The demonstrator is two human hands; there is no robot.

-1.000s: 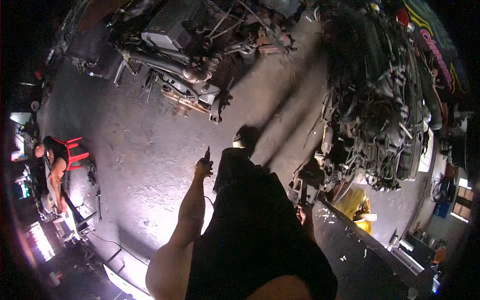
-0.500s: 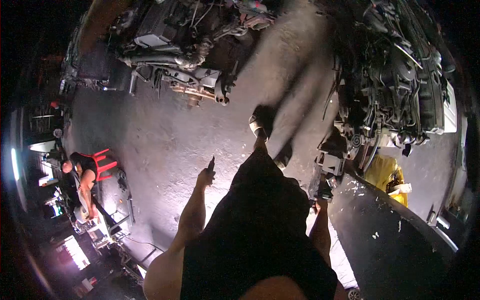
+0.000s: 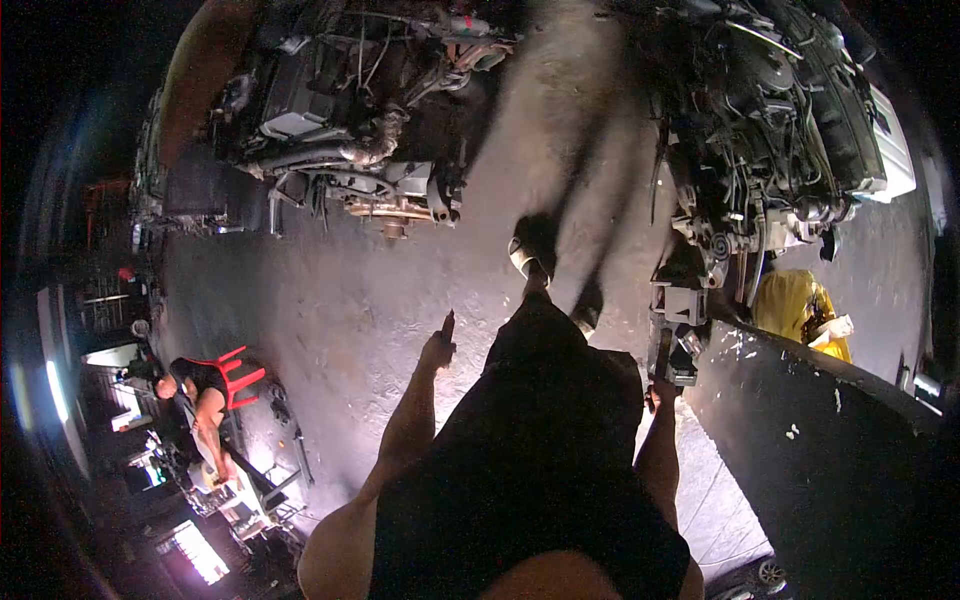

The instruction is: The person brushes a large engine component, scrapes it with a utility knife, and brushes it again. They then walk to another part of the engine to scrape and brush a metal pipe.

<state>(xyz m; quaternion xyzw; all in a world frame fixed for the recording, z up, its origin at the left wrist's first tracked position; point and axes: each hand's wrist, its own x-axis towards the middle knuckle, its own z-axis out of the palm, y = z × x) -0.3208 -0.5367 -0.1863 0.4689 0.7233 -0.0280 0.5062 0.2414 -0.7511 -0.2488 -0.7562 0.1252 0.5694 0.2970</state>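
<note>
My left hand [image 3: 436, 353], out ahead of my body over the floor, is closed around a short dark pointed tool [image 3: 448, 324]. The tool's tip points forward, away from me; its exact kind does not show. On the other side, my right hand [image 3: 659, 393] hangs low beside my leg with its fingers curled. A long dark object [image 3: 664, 353] extends forward from it and overlaps a small grey metal assembly [image 3: 680, 303]. The fingers are in shadow, and I cannot tell what they grip.
Vehicle front parts [image 3: 370, 160] stand ahead left, and an exposed engine [image 3: 780, 150] ahead right. A dark panel [image 3: 800, 430] slants along my right, near a yellow bag-like item [image 3: 790, 305]. Another person [image 3: 205, 405] sits on a red chair [image 3: 240, 378] at left.
My view has shifted as I step forward; the person and chair sit lower in it. Both hands appear slightly farther right, and the left still holds the pointed tool.
</note>
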